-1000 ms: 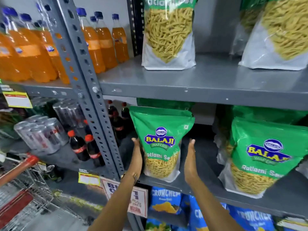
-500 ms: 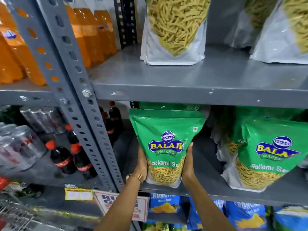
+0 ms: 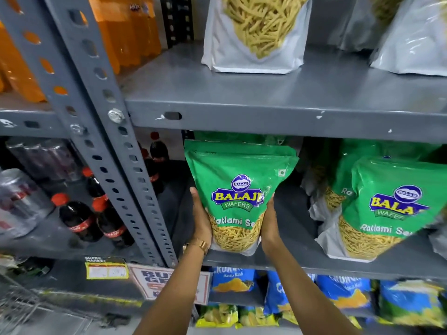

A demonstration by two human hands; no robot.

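A green Balaji Ratlami Sev pouch [image 3: 239, 180] stands upright at the front of the grey middle shelf [image 3: 302, 262], with more green pouches behind it. My left hand [image 3: 200, 218] lies flat against the pouch's left side with straight fingers, a gold watch at its wrist. On the opposite side my right hand [image 3: 269, 221] presses in the same way. The pouch's base sits at the shelf's front edge.
Another green sev pouch [image 3: 387, 206] leans at the right. The upper shelf [image 3: 266, 112] hangs just above, carrying a clear-fronted sev bag [image 3: 256, 32]. A perforated steel post [image 3: 113, 170] rises at left, with cola bottles [image 3: 77, 218] beyond. Blue snack packs [image 3: 232, 281] fill the shelf below.
Both hands have closed in from beside the pouch until they press its sides. The camera has moved nearer the shelf.
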